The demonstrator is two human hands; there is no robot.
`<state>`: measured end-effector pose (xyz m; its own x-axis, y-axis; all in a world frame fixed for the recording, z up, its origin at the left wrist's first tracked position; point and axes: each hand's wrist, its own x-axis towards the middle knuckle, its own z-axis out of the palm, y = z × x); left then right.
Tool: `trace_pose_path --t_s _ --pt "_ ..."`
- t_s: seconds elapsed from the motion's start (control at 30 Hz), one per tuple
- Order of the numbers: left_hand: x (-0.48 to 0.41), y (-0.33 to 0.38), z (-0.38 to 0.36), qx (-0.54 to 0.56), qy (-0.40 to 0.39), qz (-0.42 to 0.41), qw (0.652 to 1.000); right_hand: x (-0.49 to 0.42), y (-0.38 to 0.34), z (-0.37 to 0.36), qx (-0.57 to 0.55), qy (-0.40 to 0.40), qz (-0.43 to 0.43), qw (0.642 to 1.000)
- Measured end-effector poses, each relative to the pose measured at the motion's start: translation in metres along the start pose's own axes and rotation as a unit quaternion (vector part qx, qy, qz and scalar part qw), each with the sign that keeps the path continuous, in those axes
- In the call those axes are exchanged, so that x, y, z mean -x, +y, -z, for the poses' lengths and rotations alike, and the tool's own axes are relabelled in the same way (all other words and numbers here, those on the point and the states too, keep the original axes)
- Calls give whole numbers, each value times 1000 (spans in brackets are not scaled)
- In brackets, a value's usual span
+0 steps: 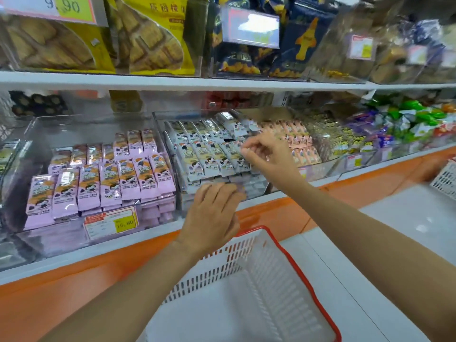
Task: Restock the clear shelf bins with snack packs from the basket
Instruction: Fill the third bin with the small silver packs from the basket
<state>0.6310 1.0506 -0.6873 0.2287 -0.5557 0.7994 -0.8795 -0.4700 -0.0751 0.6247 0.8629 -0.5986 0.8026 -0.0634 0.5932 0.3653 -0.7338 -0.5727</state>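
The middle clear bin (160,119) holds rows of white-and-grey snack packs (212,159). My right hand (266,156) hovers over the right end of those rows, with thumb and forefinger pinching the top edge of one pack. My left hand (214,213) reaches to the bin's low front, its fingers fairly straight and touching the bottom packs (249,185); motion blur hides the contact. The white basket with a red rim (291,262) sits below my arms, and no packs show inside it.
A left bin holds pink snack packs (103,183) behind a yellow price tag (111,222). Peach packs (296,137) and mixed candies (407,119) fill bins to the right. An upper shelf (172,81) carries large yellow and dark bags. Another white basket (446,178) sits at far right.
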Motion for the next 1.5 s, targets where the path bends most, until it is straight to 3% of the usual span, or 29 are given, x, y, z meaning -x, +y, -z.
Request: trace_pose_path --t_s 0.1,0.2,0.4,0.57,0.7,0.8,0.93,1.13,1.33,1.5 --pt "22 12 -12 12 -54 -8 998 44 -3 -3 -33 -20 14 999" --pt "48 17 -26 35 -158 7 987 86 12 -17 -53 -75 -26 995" --pt "100 11 -54 -64 -336 107 934 167 77 -78 -44 -262 -135 955" --pt "132 3 -67 -97 -354 170 915 239 118 -136 -7 -471 -178 864" --pt "146 -4 -77 -109 -344 158 919 291 138 -163 27 -609 -231 758" --pt "150 -4 -82 -109 -333 162 923 321 149 -172 69 -675 -270 683" --pt "153 -5 -85 -102 -311 167 930 337 158 -171 84 -703 -305 637" --pt "153 -3 -88 -90 -290 178 936 329 157 -172 53 -694 -327 639" --pt "149 2 -86 -64 -282 188 939 258 159 -150 24 -555 -357 751" --pt "137 15 -83 56 -326 147 932 190 137 -110 -89 -384 -389 832"
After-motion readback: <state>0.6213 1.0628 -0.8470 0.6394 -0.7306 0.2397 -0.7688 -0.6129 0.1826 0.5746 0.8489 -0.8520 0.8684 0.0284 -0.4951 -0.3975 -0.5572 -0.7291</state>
